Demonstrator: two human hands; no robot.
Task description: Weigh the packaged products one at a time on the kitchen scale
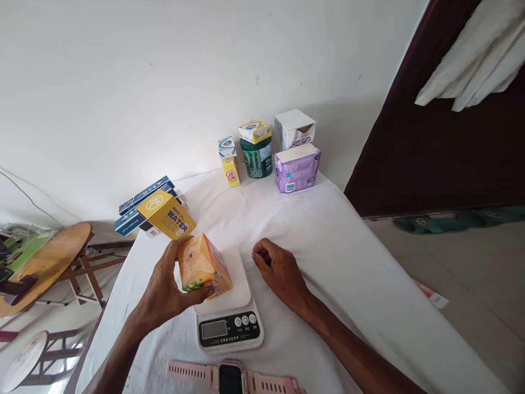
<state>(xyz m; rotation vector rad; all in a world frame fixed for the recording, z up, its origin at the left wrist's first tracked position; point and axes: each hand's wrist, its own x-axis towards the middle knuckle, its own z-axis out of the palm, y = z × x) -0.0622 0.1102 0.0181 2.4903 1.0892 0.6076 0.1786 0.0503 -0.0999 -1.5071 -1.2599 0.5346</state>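
Note:
My left hand [166, 290] grips an orange, plastic-wrapped box [200, 265] with thumb and fingers on opposite sides. The box is tilted over the plate of a white digital kitchen scale [244, 279]; whether it touches the plate I cannot tell. The scale's display looks blank. To the right of the scale, my right hand [283, 271] rests on the white tablecloth with its fingers curled in; whatever is inside them, if anything, is hidden. A pink-strapped smartwatch [230, 377] lies in front of the scale.
Yellow [164, 213] and blue boxes [145, 194] lean together at the table's left edge. Toward the wall stand a small yellow box [230, 171], a dark green tub [256, 158] with a box on top, a purple tissue pack [297, 172] and a white box [294, 128]. Stools stand left.

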